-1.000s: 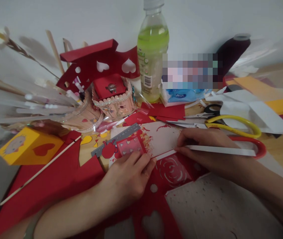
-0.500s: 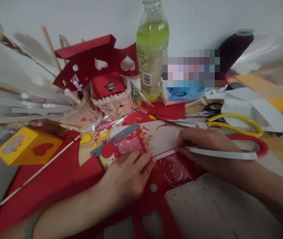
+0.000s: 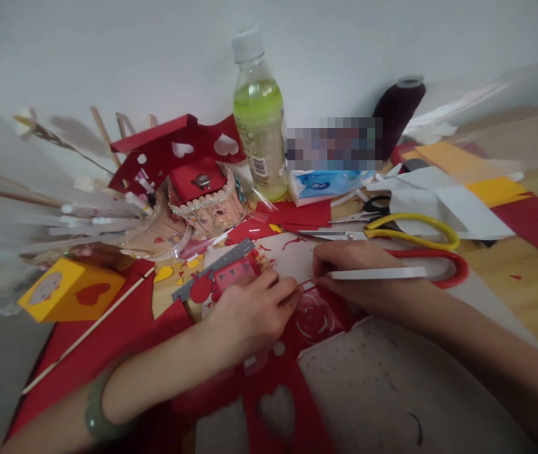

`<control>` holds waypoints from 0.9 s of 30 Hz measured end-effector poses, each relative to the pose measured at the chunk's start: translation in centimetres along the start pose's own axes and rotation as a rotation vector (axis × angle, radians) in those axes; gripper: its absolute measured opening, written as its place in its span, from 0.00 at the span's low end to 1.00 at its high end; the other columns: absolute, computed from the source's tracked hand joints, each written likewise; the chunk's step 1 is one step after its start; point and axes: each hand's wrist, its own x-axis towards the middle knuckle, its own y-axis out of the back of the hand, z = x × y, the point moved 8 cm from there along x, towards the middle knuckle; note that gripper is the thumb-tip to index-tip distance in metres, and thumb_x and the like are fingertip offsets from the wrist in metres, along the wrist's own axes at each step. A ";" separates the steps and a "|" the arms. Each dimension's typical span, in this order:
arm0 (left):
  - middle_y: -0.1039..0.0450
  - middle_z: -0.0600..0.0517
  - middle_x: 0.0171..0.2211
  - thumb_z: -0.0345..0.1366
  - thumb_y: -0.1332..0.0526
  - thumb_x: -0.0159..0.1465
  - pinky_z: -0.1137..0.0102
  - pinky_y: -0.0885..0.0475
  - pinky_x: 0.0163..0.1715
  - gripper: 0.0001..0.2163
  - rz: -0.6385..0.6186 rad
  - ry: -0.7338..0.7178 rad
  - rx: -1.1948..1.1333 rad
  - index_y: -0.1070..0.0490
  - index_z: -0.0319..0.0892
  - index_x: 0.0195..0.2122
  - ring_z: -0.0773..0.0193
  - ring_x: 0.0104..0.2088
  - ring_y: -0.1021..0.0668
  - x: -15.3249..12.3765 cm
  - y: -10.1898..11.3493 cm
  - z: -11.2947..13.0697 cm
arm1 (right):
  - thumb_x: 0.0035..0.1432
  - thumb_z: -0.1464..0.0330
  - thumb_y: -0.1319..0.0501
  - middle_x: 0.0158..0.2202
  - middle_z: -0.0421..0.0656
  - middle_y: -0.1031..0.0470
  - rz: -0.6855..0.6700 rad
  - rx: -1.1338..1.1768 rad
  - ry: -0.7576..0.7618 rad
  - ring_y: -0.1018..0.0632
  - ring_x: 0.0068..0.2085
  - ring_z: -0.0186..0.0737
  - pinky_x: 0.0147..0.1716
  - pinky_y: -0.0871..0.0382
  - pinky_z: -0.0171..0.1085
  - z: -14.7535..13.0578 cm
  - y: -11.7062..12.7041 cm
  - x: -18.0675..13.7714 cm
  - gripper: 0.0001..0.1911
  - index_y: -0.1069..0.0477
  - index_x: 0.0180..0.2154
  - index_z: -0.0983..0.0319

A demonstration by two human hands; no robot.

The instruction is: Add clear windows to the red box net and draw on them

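Note:
A red paper cut-out [image 3: 260,372] with a heart-shaped hole and a rose pattern [image 3: 315,315] behind clear film lies in front of me. My left hand [image 3: 254,312] rests on it, fingers curled together at its upper edge beside a small pink window panel [image 3: 235,276]. Between thumb and forefinger, my right hand [image 3: 349,268] pinches a narrow white strip [image 3: 382,273], tape or paper. One part of the strip runs along the red edge between my hands; the free end sticks out rightward over my right hand. My left fingertips are partly hidden.
Yellow- and red-handled scissors [image 3: 415,228] lie behind my right hand. A grey ruler [image 3: 216,268], a yellow box [image 3: 72,290] and a wooden stick [image 3: 89,331] are leftward. A drink bottle [image 3: 260,126], a tissue pack [image 3: 330,185] and a decorated basket [image 3: 209,205] stand at the back.
The view has shifted, so the things appear further left, the back ones also lower. The strip's free end now looks straighter and shorter. Both hands stay at the red edge.

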 end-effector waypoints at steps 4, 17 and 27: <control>0.31 0.50 0.35 0.29 0.47 0.66 0.74 0.36 0.19 0.07 -0.012 -0.026 -0.015 0.29 0.38 0.36 0.63 0.34 0.29 1.2 -0.6 0.3 | 0.49 0.77 0.46 0.27 0.42 0.24 -0.002 0.007 0.002 0.26 0.29 0.38 0.28 0.39 0.33 0.1 0.0 0.0 0.08 0.31 0.26 0.61; 0.31 0.51 0.31 0.27 0.50 0.67 0.73 0.35 0.20 0.10 0.053 -0.066 0.055 0.29 0.36 0.36 0.65 0.31 0.29 1.8 -0.6 0.8 | 0.46 0.71 0.44 0.24 0.39 0.25 -0.002 0.057 -0.007 0.26 0.27 0.38 0.25 0.38 0.33 1.4 0.4 0.3 0.08 0.27 0.28 0.58; 0.30 0.51 0.30 0.23 0.47 0.62 0.71 0.33 0.20 0.09 0.009 -0.134 0.061 0.29 0.36 0.30 0.64 0.27 0.28 2.6 -0.3 1.4 | 0.49 0.74 0.45 0.31 0.43 0.23 0.060 0.047 0.068 0.24 0.32 0.41 0.30 0.35 0.35 0.3 1.0 -0.9 0.10 0.28 0.33 0.60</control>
